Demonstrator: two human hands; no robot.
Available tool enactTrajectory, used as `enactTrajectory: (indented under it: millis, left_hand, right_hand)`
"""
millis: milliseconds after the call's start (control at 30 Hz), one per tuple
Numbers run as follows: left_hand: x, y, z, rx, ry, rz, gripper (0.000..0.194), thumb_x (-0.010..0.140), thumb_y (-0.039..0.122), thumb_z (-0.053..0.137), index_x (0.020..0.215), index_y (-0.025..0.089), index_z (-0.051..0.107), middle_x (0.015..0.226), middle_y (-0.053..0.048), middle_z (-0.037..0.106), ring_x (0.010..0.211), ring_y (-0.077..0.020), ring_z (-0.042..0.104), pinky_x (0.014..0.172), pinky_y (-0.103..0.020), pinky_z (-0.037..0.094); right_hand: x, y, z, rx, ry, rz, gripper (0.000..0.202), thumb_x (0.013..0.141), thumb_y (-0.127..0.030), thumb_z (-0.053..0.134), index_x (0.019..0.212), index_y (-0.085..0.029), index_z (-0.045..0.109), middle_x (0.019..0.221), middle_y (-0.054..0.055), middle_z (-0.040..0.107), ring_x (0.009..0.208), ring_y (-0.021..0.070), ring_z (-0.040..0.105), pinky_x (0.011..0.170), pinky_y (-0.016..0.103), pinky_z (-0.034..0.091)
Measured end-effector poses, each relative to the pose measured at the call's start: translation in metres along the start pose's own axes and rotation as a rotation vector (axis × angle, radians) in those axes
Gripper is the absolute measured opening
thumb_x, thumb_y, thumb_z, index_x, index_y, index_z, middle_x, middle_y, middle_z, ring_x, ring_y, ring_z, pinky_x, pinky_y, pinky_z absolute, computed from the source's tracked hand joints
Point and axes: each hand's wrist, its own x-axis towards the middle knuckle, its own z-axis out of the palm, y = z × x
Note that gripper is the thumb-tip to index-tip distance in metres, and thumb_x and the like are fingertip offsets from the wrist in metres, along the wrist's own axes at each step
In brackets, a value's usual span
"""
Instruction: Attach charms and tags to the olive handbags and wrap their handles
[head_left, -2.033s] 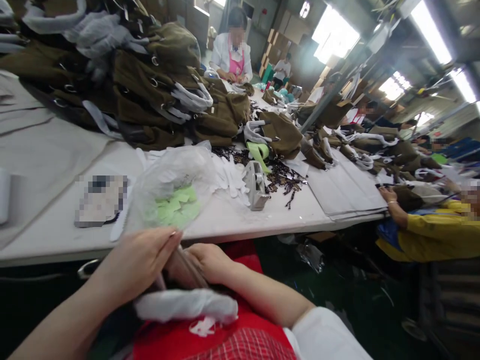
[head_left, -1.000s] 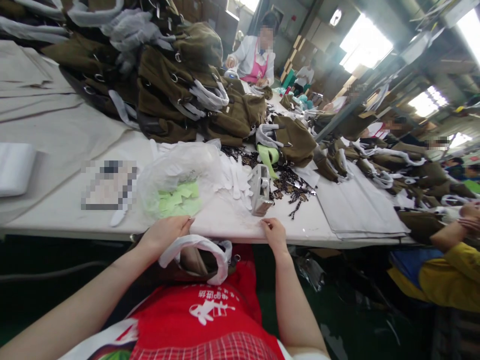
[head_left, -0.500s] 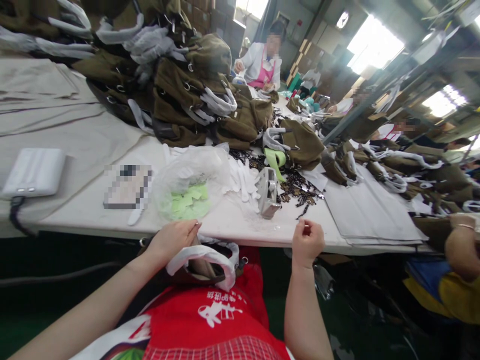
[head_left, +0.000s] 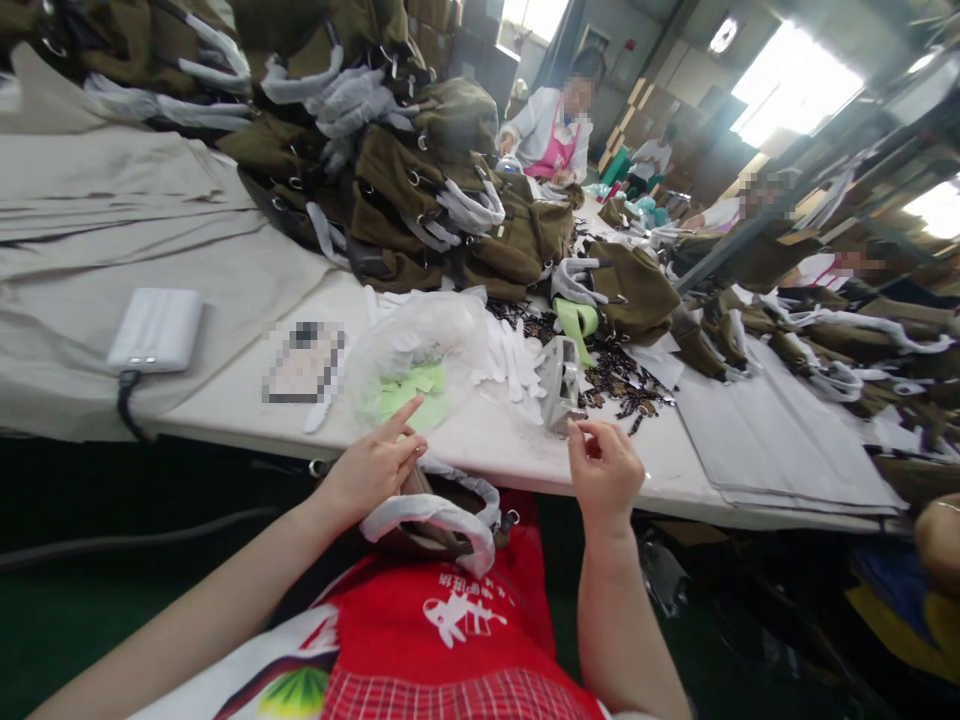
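Observation:
A brown handbag [head_left: 429,535] with handles wrapped in white rests on my lap, against the red apron. My left hand [head_left: 375,468] is at the bag's opening, its index finger stretched out toward the table and its other fingers curled at the bag's edge. Just right of it, my right hand [head_left: 609,468] is pinched at the front edge of the tape dispenser [head_left: 560,385]. Whatever lies between those fingertips is too small to make out. A clear plastic bag [head_left: 450,325] with green paper slips [head_left: 411,390] lies beyond my left hand.
Brown bags [head_left: 390,200] are heaped at the back. Dark chains [head_left: 622,385] and a green roll [head_left: 577,320] lie behind the dispenser. A phone [head_left: 304,362] and a white power bank [head_left: 156,330] are on the left; pale sheets [head_left: 780,430] on the right. Co-workers sit beyond.
My right hand has moved left to the tape dispenser. My left index finger has straightened out from its pinch. The view has shifted slightly, and the handbag stays on my lap.

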Motion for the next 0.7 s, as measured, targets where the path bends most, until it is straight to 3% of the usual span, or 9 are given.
enactTrajectory:
  millis: [100,200,333,400,433,500,600,633,700]
  left_hand:
    - [-0.003,-0.004,-0.006,-0.028,-0.039,0.018,0.042,0.099,0.038,0.03,0.096,0.02,0.068,0.155,-0.008,0.04,0.122,-0.0218,0.057,0.109,-0.039,0.043]
    - [-0.007,-0.009,-0.012,-0.056,-0.116,-0.022,0.045,0.099,0.039,0.026,0.103,0.02,0.067,0.134,-0.008,0.062,0.117,-0.0211,0.061,0.105,-0.036,0.046]
    - [-0.007,-0.013,-0.015,-0.078,-0.148,-0.09,0.047,0.098,0.04,0.024,0.104,0.02,0.066,0.111,-0.008,0.072,0.104,-0.0214,0.066,0.096,-0.033,0.049]
    - [-0.004,-0.013,-0.014,-0.075,-0.16,-0.098,0.046,0.097,0.04,0.025,0.102,0.02,0.066,0.109,-0.008,0.073,0.101,-0.0221,0.066,0.094,-0.033,0.049]
    - [-0.002,-0.013,-0.013,-0.071,-0.17,-0.097,0.046,0.096,0.04,0.025,0.101,0.02,0.066,0.109,-0.008,0.073,0.101,-0.0225,0.067,0.093,-0.033,0.049]
    - [0.001,-0.013,-0.011,-0.064,-0.195,-0.095,0.046,0.095,0.04,0.026,0.101,0.02,0.067,0.109,-0.008,0.073,0.1,-0.0232,0.066,0.092,-0.034,0.049]
    - [0.004,-0.013,-0.011,-0.06,-0.21,-0.119,0.047,0.095,0.042,0.026,0.1,0.02,0.068,0.107,-0.009,0.074,0.099,-0.024,0.066,0.091,-0.034,0.049]
    - [0.004,-0.013,-0.012,-0.061,-0.208,-0.128,0.048,0.094,0.043,0.026,0.1,0.02,0.068,0.107,-0.009,0.074,0.099,-0.0243,0.067,0.091,-0.034,0.049]
    - [0.003,-0.014,-0.012,-0.064,-0.203,-0.144,0.049,0.094,0.044,0.026,0.099,0.021,0.068,0.105,-0.009,0.074,0.098,-0.0251,0.067,0.091,-0.035,0.049]
  right_hand:
    - [0.008,0.001,0.02,-0.117,-0.103,0.085,0.026,0.088,-0.04,0.057,0.078,-0.02,0.07,0.072,0.004,0.067,0.06,0.0156,0.055,0.061,0.027,0.038]
    - [0.019,0.035,0.01,-0.206,-0.1,0.285,0.027,0.082,-0.044,0.061,0.076,-0.02,0.071,0.062,0.003,0.065,0.056,0.0187,0.054,0.057,0.029,0.035]
    - [0.023,0.081,-0.033,-0.179,0.315,0.495,0.034,0.081,-0.047,0.062,0.083,-0.015,0.072,0.06,0.005,0.063,0.055,0.0203,0.057,0.058,0.031,0.041]
    - [0.02,0.092,-0.049,-0.224,0.507,0.485,0.036,0.082,-0.047,0.06,0.087,-0.014,0.071,0.066,0.006,0.065,0.057,0.0202,0.058,0.06,0.032,0.044]
    - [0.018,0.094,-0.052,-0.251,0.533,0.458,0.036,0.082,-0.048,0.059,0.088,-0.014,0.071,0.067,0.007,0.065,0.058,0.0203,0.058,0.062,0.032,0.045]
    - [0.015,0.098,-0.049,-0.238,0.372,0.439,0.035,0.079,-0.049,0.063,0.083,-0.015,0.071,0.065,0.006,0.065,0.059,0.0205,0.059,0.063,0.033,0.046]
    - [0.012,0.111,-0.025,0.017,-0.119,0.622,0.03,0.068,-0.046,0.071,0.075,-0.016,0.069,0.058,0.003,0.064,0.054,0.0193,0.061,0.056,0.03,0.044]
    - [0.01,0.118,-0.016,0.103,-0.204,0.704,0.031,0.066,-0.046,0.071,0.074,-0.016,0.068,0.058,0.003,0.065,0.051,0.0185,0.061,0.053,0.028,0.043]
    - [0.004,0.135,-0.001,0.178,-0.206,0.822,0.033,0.067,-0.046,0.068,0.075,-0.014,0.066,0.062,0.004,0.066,0.049,0.0175,0.061,0.048,0.027,0.042]
